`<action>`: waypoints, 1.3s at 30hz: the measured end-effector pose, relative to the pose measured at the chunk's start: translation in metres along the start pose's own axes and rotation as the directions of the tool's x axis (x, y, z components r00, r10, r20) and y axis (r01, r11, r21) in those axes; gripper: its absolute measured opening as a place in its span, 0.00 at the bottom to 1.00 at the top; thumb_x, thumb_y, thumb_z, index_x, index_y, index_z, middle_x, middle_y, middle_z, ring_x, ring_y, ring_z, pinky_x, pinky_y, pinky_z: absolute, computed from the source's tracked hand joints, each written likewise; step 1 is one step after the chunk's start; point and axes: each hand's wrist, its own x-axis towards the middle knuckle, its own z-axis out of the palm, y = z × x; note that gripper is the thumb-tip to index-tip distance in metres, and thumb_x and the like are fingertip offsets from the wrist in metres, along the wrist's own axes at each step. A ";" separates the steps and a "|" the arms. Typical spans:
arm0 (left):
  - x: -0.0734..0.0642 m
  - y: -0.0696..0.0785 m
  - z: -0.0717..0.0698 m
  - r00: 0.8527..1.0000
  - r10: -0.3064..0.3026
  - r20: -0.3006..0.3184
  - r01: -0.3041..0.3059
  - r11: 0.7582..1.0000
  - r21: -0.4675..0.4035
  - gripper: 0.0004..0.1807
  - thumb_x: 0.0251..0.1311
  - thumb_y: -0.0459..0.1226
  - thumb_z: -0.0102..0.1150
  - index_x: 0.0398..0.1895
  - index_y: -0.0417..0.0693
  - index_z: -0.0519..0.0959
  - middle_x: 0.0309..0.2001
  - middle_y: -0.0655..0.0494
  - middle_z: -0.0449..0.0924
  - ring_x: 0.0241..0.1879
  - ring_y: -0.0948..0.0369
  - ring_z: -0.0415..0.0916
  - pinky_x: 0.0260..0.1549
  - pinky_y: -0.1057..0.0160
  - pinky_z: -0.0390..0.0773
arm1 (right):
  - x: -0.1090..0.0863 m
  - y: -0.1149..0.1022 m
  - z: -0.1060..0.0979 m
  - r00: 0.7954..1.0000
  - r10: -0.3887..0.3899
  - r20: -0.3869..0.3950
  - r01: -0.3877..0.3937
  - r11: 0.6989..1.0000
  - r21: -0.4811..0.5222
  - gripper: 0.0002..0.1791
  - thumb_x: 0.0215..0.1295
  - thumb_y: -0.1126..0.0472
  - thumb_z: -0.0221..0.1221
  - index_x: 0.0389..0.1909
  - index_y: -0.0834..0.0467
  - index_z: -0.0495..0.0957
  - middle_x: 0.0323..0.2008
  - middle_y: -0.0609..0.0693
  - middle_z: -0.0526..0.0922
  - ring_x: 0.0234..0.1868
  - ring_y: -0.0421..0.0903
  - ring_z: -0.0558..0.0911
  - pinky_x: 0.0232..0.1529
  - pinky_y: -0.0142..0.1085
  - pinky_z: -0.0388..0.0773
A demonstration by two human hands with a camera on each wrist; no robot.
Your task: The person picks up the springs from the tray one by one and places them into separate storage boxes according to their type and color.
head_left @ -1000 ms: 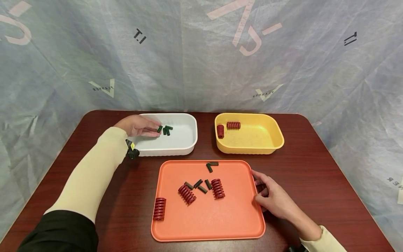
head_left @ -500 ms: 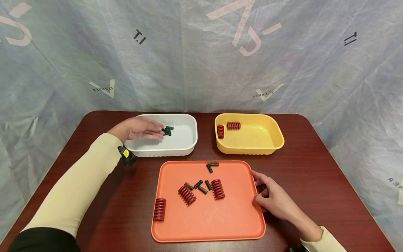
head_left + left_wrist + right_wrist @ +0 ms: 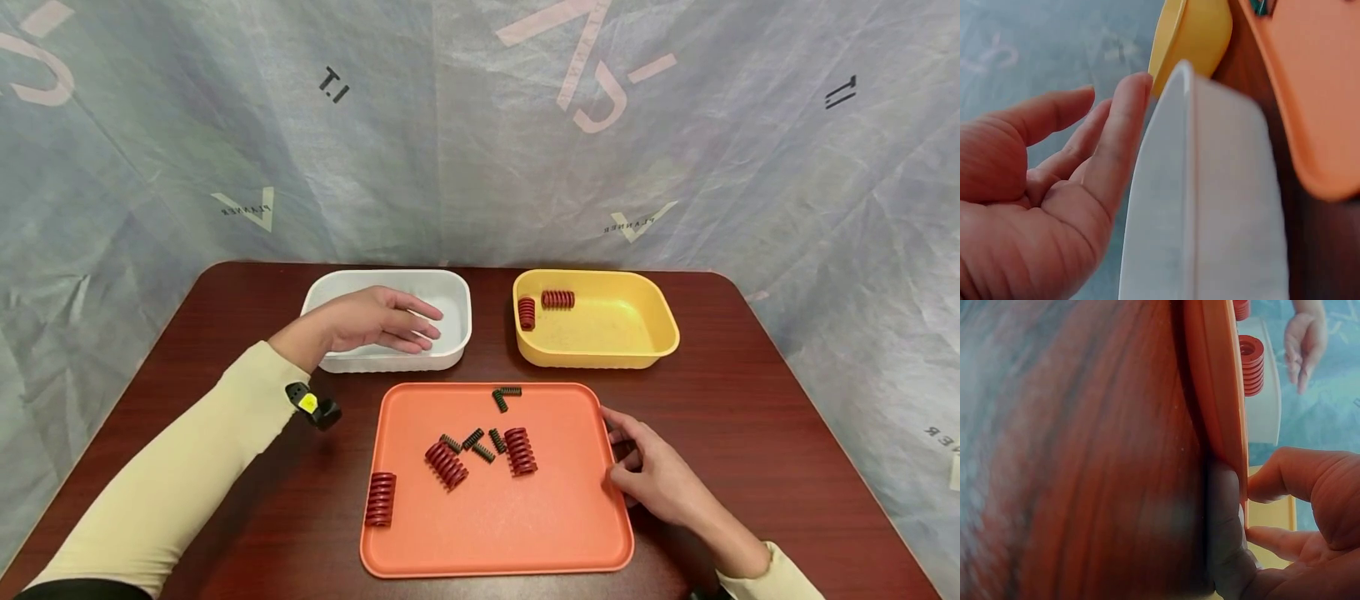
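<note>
My left hand [image 3: 375,321] is held over the white bin [image 3: 457,354], fingers loosely extended and nothing in its grasp. It covers the spot where the green springs lay. In the left wrist view, the bin's wall [image 3: 1235,187] runs beside my fingers [image 3: 1116,144]. At the right edge of the orange tray [image 3: 525,533], my right hand [image 3: 660,471] pinches the rim between thumb and fingers. Small dark green springs [image 3: 473,438] lie on the tray in two clusters. Three larger red springs lie there too: one at the left edge [image 3: 380,499] and two nearer the middle [image 3: 520,452].
A yellow bin [image 3: 607,358] stands at the back right, with two red springs [image 3: 558,299] inside near its left end. Everything sits on a dark red wooden table [image 3: 750,433]. Behind it hangs a grey printed sheet [image 3: 465,167].
My left hand has let go of a green spring among the others in the white bin, then moved right and toward me. My right hand stays on the tray.
</note>
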 end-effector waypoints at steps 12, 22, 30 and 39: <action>0.007 -0.005 0.055 0.996 0.030 0.087 -0.035 0.998 0.061 0.22 0.70 0.29 0.59 0.66 0.32 0.75 0.56 0.37 0.82 0.48 0.51 0.85 0.53 0.50 0.85 | 0.000 0.000 -0.001 1.000 0.011 -0.005 -0.011 1.000 0.000 0.46 0.57 0.79 0.58 0.79 0.61 0.57 0.54 0.64 0.73 0.35 0.50 0.80 0.20 0.43 0.86; 0.017 -0.020 0.078 0.991 -0.008 0.134 0.005 1.000 0.023 0.23 0.73 0.28 0.55 0.69 0.28 0.70 0.66 0.31 0.73 0.52 0.45 0.83 0.55 0.47 0.83 | -0.001 0.000 0.000 1.000 0.009 -0.002 -0.009 1.000 -0.005 0.46 0.57 0.78 0.58 0.79 0.61 0.57 0.54 0.65 0.73 0.35 0.50 0.80 0.20 0.43 0.86; 0.025 -0.035 0.090 0.988 -0.058 0.145 0.055 0.998 0.019 0.23 0.74 0.29 0.55 0.69 0.31 0.71 0.64 0.35 0.75 0.54 0.44 0.81 0.53 0.49 0.85 | -0.001 0.000 0.000 0.999 0.032 -0.007 -0.032 0.999 -0.018 0.45 0.58 0.78 0.58 0.79 0.60 0.58 0.53 0.64 0.73 0.35 0.50 0.81 0.20 0.43 0.86; 0.040 -0.042 0.097 0.984 -0.079 0.159 0.074 0.997 0.039 0.20 0.75 0.30 0.54 0.68 0.35 0.74 0.65 0.41 0.75 0.50 0.49 0.83 0.50 0.52 0.86 | 0.000 0.000 0.000 1.000 0.020 -0.004 -0.020 1.000 0.001 0.46 0.57 0.79 0.59 0.79 0.62 0.56 0.54 0.64 0.73 0.35 0.51 0.80 0.19 0.43 0.86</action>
